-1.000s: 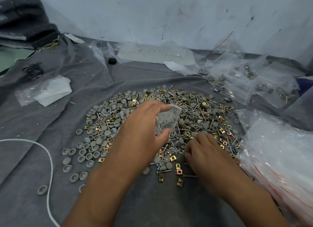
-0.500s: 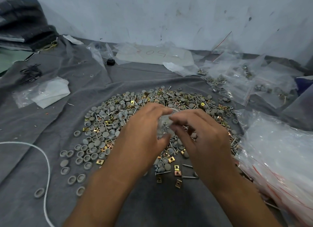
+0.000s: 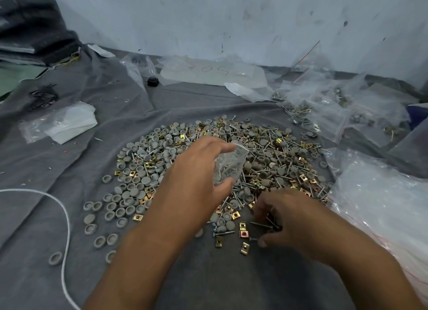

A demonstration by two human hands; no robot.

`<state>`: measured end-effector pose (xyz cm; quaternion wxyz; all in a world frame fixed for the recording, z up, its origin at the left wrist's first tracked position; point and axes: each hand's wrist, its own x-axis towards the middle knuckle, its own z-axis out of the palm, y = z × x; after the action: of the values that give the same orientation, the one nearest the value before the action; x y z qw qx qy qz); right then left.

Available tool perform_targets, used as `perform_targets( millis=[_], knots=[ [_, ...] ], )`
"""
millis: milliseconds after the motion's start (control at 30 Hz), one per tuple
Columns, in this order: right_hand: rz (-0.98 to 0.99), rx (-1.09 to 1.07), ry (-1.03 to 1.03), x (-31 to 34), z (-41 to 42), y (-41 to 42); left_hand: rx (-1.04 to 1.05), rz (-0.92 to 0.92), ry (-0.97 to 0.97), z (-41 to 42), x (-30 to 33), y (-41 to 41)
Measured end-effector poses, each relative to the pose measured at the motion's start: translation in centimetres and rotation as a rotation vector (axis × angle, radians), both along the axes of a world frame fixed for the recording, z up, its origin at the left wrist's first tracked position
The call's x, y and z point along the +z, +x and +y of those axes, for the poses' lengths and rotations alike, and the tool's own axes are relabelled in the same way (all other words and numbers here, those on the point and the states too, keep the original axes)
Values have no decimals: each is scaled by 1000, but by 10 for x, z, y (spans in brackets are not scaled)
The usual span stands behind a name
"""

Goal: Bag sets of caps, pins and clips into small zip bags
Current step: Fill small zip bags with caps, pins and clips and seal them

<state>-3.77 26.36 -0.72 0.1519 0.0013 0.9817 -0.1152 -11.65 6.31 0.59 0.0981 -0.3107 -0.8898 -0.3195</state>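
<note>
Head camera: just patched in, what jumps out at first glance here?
The big heap of grey caps, pins and brass clips spread over the grey cloth at centre. Above it the left hand holds a small clear zip bag, while the right hand picks at pins on the heap's near edge. Filled bags lie at far right.

A rumpled grey cloth carries a heap of grey caps, pins and brass clips, ringed by clear plastic bags and a white cord.
</note>
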Motion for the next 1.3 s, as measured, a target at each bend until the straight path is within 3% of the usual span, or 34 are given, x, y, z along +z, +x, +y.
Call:
perform_targets(
  millis=[500,600,667,767,833,1000,1133,1300],
  knots=[
    [165,18,36,-11,-27,-5,1,15,2,0,0,1],
    [317,-101,-167,-11,-18,-9,5,15,1,-1,0,1],
    [562,-176,-394,-4,-13,-10,7,12,2,-2,1,1],
    [834,-195,-736,9,-18,-8,1,14,-2,0,1,2],
    [930,-162,-813,13,-26,-7,1,10,-3,2,1,2],
    [1069,-95,-631,12,-41,-17,-6,15,9,3,1,2],
    [1036,-67,-445,5,-41,-21,-14,7,14,2,1,1],
    [1037,-60,-437,2,-41,-23,-4,5,24,2,2,1]
  ],
)
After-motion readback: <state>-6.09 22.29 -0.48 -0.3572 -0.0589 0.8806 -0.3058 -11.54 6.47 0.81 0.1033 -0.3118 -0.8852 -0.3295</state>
